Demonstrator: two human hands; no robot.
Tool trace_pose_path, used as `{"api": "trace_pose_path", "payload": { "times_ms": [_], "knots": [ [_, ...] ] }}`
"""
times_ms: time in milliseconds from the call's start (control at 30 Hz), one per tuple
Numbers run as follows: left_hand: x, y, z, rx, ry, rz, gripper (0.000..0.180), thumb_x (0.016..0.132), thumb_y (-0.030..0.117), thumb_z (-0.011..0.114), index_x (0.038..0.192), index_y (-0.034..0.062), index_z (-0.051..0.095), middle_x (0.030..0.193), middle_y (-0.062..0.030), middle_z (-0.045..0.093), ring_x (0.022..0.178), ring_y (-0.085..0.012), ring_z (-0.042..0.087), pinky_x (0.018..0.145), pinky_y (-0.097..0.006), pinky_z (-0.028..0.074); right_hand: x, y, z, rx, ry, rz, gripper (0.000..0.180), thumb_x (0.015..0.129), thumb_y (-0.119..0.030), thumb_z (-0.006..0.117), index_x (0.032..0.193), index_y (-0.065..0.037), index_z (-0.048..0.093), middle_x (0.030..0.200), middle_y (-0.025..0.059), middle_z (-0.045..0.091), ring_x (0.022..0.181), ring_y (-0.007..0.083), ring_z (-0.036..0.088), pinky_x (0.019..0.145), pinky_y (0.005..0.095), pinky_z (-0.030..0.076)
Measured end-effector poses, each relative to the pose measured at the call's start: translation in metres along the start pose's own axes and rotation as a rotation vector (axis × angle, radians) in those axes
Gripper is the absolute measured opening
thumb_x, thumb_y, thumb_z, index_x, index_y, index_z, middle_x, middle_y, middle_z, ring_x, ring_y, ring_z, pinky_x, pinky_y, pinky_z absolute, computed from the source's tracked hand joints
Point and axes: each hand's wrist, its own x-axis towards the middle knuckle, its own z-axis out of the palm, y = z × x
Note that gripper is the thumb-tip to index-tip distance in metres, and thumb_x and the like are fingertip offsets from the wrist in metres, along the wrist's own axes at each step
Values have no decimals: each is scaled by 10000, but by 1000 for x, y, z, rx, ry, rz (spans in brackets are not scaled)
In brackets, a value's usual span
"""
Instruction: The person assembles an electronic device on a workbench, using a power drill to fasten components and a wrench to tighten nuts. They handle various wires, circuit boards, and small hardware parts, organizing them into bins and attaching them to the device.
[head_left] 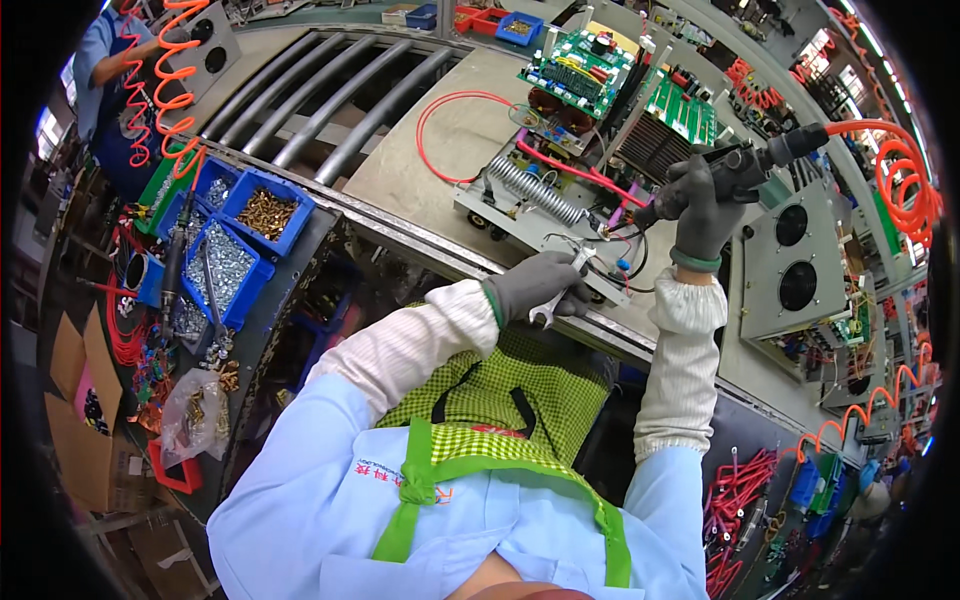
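My left hand [530, 284], in a dark grey glove, is closed around an open-end wrench [541, 317]. Both jaws of the wrench stick out past the fingers, beside the near edge of a grey metal chassis [515, 218]. My right hand [697, 215], gloved alike, grips a black air-powered driver [742, 172] whose nose points left and down at the chassis. Whether its tip touches a fastener is too small to tell. The chassis carries a silvery coil [535, 190], pink and red cables, a green circuit board [580, 75] and a finned heat sink [655, 145].
Blue bins [225, 270] of bolts and nuts stand at the left, near metal rollers [345, 100]. An orange coiled hose [905, 190] runs to the driver. A grey panel with two fans [795, 260] stands at the right, red cables [740, 510] below it. Another person [110, 70] works far left.
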Motion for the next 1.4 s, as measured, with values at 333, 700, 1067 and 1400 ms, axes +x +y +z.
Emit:
{"api": "trace_pose_path", "payload": {
  "times_ms": [333,700,1067,1400],
  "knots": [
    [44,-3,-28,982,-105,778,167,766,118,709,894,25,657,860,-110,676,788,-282,668,729,-374,530,7,9,0,-27,19,-15,236,856,-139,638,1013,31,595,717,123,649,588,166,618,547,288,499],
    [44,17,-47,817,-258,778,127,781,81,629,901,40,627,843,-96,661,719,-225,636,657,-320,499,16,13,-13,47,68,76,312,854,-164,633,1082,32,555,681,130,624,574,187,609,536,299,498],
    [26,-16,24,245,166,397,305,927,260,487,975,-16,606,756,-63,611,717,-150,570,709,-301,471,9,13,-13,88,88,107,309,837,-203,618,1012,51,599,689,131,622,560,198,602,509,320,507],
    [36,-24,18,84,97,435,330,908,245,501,1041,-40,603,752,-52,601,733,-137,572,718,-290,471,14,17,-3,17,74,90,327,819,-210,640,978,74,598,655,136,606,552,196,600,514,301,497]
  ]
}}
